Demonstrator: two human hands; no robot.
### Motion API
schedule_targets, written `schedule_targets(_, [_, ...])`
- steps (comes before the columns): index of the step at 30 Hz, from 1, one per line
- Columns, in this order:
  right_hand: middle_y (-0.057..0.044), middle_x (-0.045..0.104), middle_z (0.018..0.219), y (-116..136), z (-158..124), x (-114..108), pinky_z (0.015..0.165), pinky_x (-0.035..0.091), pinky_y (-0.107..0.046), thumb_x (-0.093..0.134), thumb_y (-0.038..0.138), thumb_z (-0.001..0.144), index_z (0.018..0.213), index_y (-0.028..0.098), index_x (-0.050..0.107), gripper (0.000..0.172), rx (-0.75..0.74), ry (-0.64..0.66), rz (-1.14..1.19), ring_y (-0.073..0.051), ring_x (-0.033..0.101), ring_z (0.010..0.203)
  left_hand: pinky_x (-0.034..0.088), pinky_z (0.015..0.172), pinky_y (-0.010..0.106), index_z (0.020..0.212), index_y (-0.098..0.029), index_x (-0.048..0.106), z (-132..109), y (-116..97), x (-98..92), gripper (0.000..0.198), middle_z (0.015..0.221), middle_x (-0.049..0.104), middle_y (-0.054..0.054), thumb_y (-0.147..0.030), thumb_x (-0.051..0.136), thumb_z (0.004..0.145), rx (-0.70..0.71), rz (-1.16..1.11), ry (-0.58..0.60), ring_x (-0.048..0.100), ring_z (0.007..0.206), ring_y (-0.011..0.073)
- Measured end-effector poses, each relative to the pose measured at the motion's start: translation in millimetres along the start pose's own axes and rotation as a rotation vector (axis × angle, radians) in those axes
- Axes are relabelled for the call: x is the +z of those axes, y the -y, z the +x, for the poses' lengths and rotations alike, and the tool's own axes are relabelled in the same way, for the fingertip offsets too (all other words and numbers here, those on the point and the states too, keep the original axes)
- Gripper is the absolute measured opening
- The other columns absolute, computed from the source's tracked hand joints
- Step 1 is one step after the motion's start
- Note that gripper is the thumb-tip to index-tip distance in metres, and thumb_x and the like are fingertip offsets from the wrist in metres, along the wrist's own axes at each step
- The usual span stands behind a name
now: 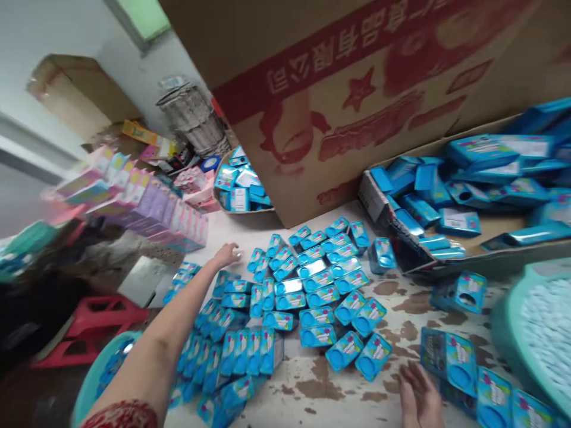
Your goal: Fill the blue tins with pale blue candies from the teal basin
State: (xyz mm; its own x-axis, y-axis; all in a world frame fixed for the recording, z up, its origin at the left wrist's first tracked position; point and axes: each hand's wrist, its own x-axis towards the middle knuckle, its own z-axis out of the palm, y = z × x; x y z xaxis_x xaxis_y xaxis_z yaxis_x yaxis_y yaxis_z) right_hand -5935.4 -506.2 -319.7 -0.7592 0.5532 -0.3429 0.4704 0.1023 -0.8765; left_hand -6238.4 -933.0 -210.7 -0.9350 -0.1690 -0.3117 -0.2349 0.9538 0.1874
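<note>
My left hand is stretched far out over the table, fingers curled around something small and pale that I cannot make out. It hovers just left of rows of small blue boxes laid out on the worn white table. My right hand lies at the bottom edge with fingers spread flat on the table, holding nothing, beside a blue box to its right.
A big cardboard carton leans over the table's far side. A cut-down carton of blue boxes sits at right, a teal basin of white pieces below it. Pink boxes stack at left, above a red stool.
</note>
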Motion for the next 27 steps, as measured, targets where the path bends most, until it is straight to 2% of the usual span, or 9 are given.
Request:
schedule_targets(2, [-0.025,0.044,0.139,16,13,20,0.102,0.039,-0.063,0.043,0.066,0.083,0.141,0.012,0.031,0.08,0.009,-0.011,0.105,-0.041,0.048,0.125,0.046,0.067,0.026,0.071,-0.017,0.057,26,-2,17.0,0.01,0.065,0.061,0.004,-0.023,0.062,0.064,0.002,0.04,0.076,0.06,0.071,0.0206])
schedule_targets(5, [-0.019,0.031,0.151,37,37,47,0.107,0.035,-0.059,0.029,0.058,0.09,0.145,0.016,0.025,0.07,-0.185,0.019,0.234,-0.035,0.038,0.135,0.042,0.06,0.024,0.063,-0.018,0.049,51,8,28.4,0.009,0.054,0.055,0.002,-0.017,0.057,0.061,-0.012,0.097,0.108,0.057,0.064,0.0199])
schedule_targets(11, [-0.01,0.033,0.152,55,61,66,0.113,0.031,-0.05,0.02,0.054,0.094,0.148,0.019,0.023,0.064,-0.304,0.225,0.2,-0.026,0.03,0.141,0.042,0.053,0.025,0.075,-0.015,0.05,99,31,12.1,0.012,0.057,0.055,0.004,-0.027,0.049,0.071,-0.07,0.179,-0.008,0.057,0.059,0.0208])
schedule_targets(16, [-0.011,0.038,0.15,66,55,66,0.115,0.026,-0.05,0.034,0.06,0.09,0.147,0.021,0.026,0.07,-0.256,0.349,0.179,-0.027,0.031,0.14,0.049,0.059,0.036,0.083,-0.014,0.06,69,10,-2.4,0.024,0.071,0.061,0.007,-0.034,0.049,0.074,-0.001,0.299,-0.151,0.056,0.057,0.0223])
schedule_targets(18, [-0.01,0.038,0.15,71,54,65,0.114,0.029,-0.05,0.035,0.059,0.09,0.146,0.023,0.028,0.067,-0.263,0.402,0.136,-0.027,0.033,0.139,0.05,0.067,0.037,0.089,-0.02,0.062,34,-25,-10.4,0.028,0.08,0.065,0.006,-0.037,0.041,0.084,0.144,0.251,-0.202,0.061,0.068,0.024])
schedule_targets(20, [-0.01,0.042,0.147,77,57,62,0.113,0.031,-0.051,0.037,0.06,0.09,0.143,0.025,0.036,0.064,-0.329,0.387,0.083,-0.028,0.036,0.137,0.05,0.074,0.032,0.094,-0.021,0.063,3,-79,-18.3,0.03,0.092,0.067,0.006,-0.043,0.043,0.089,0.595,-0.004,-0.29,0.063,0.081,0.0216])
schedule_targets(23, [-0.012,0.044,0.144,87,73,63,0.11,0.033,-0.055,0.036,0.06,0.09,0.138,0.024,0.044,0.06,-0.405,0.112,0.081,-0.031,0.041,0.133,0.046,0.093,0.034,0.103,-0.02,0.063,-7,-184,-23.2,0.032,0.105,0.066,0.007,-0.046,0.046,0.091,0.996,-0.183,-0.207,0.06,0.1,0.0207])
schedule_targets(25, [-0.015,0.039,0.146,95,94,68,0.109,0.033,-0.057,0.036,0.059,0.09,0.14,0.021,0.038,0.063,-0.382,-0.083,0.12,-0.031,0.039,0.134,0.04,0.103,0.041,0.115,-0.021,0.06,17,-251,-18.1,0.045,0.12,0.061,0.008,-0.054,0.051,0.087,1.105,-0.199,-0.045,0.053,0.113,0.0237])
schedule_targets(27, [-0.017,0.035,0.149,104,120,76,0.111,0.03,-0.058,0.036,0.059,0.09,0.143,0.016,0.032,0.068,-0.366,-0.119,0.163,-0.031,0.034,0.137,0.037,0.106,0.042,0.123,-0.022,0.057,52,-304,-5.5,0.056,0.13,0.056,0.008,-0.06,0.053,0.082,1.114,-0.261,0.302,0.05,0.119,0.0243])
